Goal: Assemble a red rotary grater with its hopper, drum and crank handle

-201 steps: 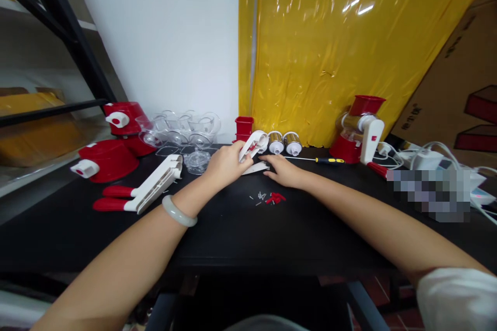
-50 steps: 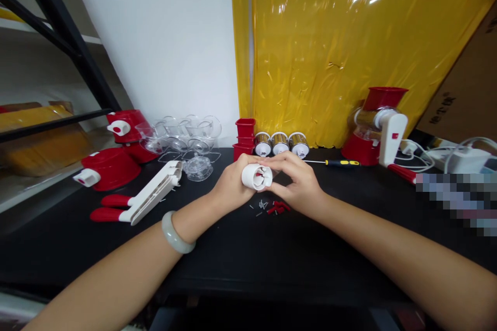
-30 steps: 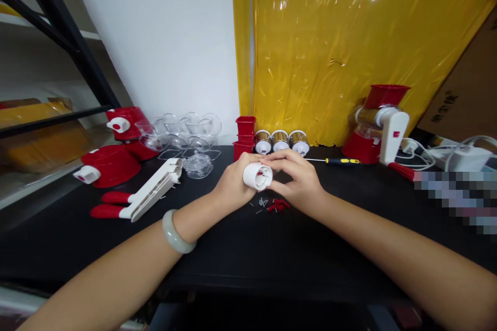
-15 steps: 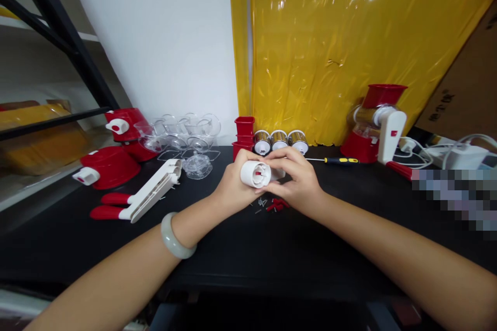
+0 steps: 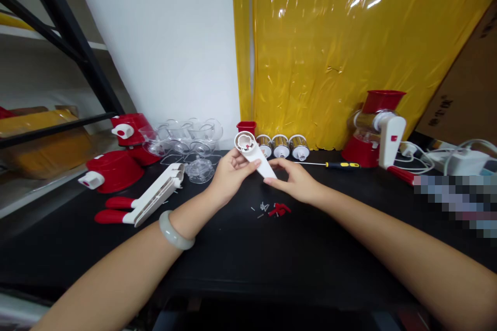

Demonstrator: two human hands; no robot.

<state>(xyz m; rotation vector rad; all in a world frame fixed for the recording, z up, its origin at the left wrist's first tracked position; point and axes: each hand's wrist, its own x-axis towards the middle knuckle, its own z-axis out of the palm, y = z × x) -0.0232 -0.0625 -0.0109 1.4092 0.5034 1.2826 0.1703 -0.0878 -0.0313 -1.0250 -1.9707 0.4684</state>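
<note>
My left hand (image 5: 230,171) grips a white plastic crank-handle part (image 5: 254,154) with a round hub at its upper left end, held tilted above the black table (image 5: 240,248). My right hand (image 5: 295,182) pinches the lower right end of the same part with thumb and fingers. A jade bangle (image 5: 173,226) sits on my left wrist. Just below the hands lie small red plastic pieces (image 5: 280,210) and several tiny screws (image 5: 262,208) on the table.
Left: white handles with red grips (image 5: 145,201), red bases (image 5: 112,169), clear plastic bowls (image 5: 186,137). Back: red cups (image 5: 246,127), three metal drums (image 5: 281,146), a screwdriver (image 5: 334,165), an assembled red and white grater (image 5: 375,129), cables at right, yellow film (image 5: 341,46) behind.
The white part was held end-on with both hands cupped around its hub; now it is turned sideways and raised, showing its long arm, with my right hand slid to its lower end.
</note>
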